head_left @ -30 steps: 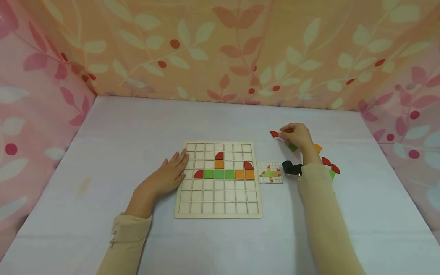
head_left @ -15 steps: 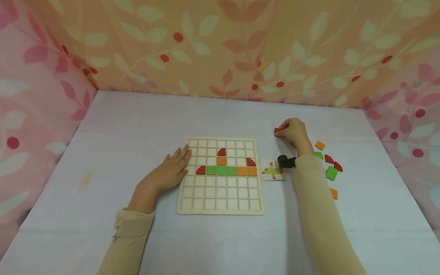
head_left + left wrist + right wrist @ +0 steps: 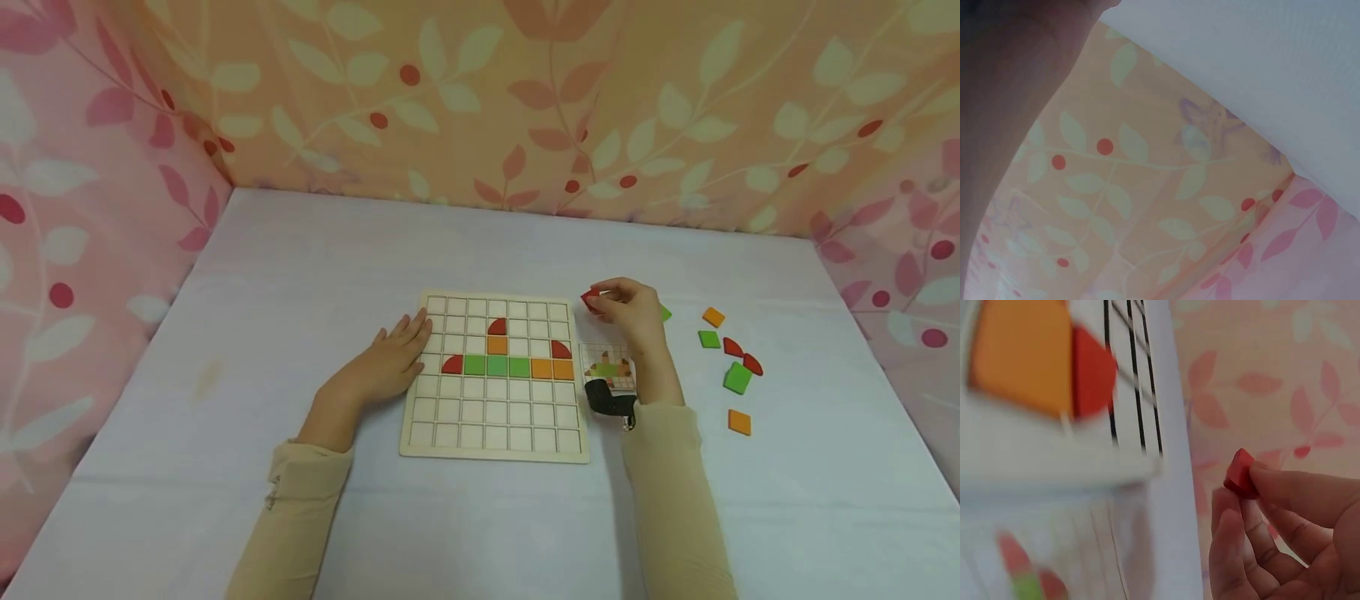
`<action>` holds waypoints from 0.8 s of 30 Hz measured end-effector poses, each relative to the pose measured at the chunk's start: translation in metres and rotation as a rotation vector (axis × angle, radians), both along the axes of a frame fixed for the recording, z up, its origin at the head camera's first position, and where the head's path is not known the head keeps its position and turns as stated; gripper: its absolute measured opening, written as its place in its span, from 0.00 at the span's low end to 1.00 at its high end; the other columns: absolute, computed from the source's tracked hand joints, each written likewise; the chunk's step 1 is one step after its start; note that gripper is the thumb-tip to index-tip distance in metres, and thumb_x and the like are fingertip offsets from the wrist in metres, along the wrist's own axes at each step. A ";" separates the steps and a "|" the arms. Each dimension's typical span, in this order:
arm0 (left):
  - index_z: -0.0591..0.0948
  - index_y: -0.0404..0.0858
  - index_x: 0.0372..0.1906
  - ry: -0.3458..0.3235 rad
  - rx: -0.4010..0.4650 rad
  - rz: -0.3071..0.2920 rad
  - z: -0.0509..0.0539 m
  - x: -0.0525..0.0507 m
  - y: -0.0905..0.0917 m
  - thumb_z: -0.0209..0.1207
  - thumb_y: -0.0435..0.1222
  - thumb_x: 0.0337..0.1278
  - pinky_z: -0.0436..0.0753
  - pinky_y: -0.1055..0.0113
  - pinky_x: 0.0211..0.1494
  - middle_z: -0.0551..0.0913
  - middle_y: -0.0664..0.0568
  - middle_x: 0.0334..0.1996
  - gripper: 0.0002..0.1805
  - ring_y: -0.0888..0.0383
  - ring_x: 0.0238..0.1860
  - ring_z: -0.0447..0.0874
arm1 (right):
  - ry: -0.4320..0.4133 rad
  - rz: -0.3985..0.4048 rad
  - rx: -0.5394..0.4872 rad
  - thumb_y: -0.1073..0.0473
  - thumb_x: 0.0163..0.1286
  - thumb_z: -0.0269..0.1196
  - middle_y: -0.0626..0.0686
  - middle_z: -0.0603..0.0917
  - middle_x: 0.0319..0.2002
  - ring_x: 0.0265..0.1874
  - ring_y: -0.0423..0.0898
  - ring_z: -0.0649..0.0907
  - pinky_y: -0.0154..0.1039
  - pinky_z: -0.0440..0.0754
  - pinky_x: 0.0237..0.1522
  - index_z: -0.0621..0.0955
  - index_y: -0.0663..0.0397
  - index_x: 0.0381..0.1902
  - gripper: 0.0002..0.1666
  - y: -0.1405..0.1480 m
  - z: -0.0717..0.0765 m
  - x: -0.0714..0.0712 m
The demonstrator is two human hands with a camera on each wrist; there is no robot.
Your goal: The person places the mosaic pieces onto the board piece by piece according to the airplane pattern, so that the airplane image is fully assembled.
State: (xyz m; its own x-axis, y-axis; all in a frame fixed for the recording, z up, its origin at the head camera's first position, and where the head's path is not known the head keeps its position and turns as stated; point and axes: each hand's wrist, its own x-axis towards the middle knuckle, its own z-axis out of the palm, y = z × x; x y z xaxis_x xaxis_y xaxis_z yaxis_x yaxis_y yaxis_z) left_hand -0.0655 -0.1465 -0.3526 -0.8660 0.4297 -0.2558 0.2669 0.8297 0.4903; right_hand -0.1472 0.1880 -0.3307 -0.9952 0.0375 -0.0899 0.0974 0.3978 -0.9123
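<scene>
My left hand (image 3: 386, 358) lies with straight fingers on the left edge of the pale wooden grid board (image 3: 495, 456). My right hand (image 3: 633, 317) pinches a red quarter-circle tile (image 3: 590, 300) between thumb and fingers, above the table just off the board's upper right corner; the right wrist view shows this red tile (image 3: 1240, 474) held on edge. Across the board runs a row of a red quarter-circle (image 3: 452, 364), several green squares (image 3: 497, 366) and two orange squares (image 3: 552, 369). Above the row sit an orange square (image 3: 497, 345) and two more red quarter-circles (image 3: 560, 350).
A small pattern card (image 3: 600, 357) lies against the board's right side, partly under the black wrist camera (image 3: 606, 398). Farther right are loose green (image 3: 737, 377), orange (image 3: 738, 422) and red tiles (image 3: 753, 364). A green tile (image 3: 666, 313) is partly behind my right hand. Patterned curtains border the table.
My right hand has picked up the red quarter-circle tile from the far right of the table and brought it left and nearer, towards the board. The left hand stays on the board.
</scene>
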 end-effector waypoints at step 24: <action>0.48 0.31 0.73 0.004 -0.019 0.013 0.005 0.002 0.001 0.46 0.35 0.69 0.42 0.43 0.70 0.39 0.43 0.74 0.33 0.43 0.73 0.37 | -0.127 0.394 -0.171 0.70 0.57 0.67 0.56 0.86 0.29 0.27 0.42 0.83 0.35 0.81 0.32 0.84 0.66 0.37 0.09 -0.141 -0.012 0.066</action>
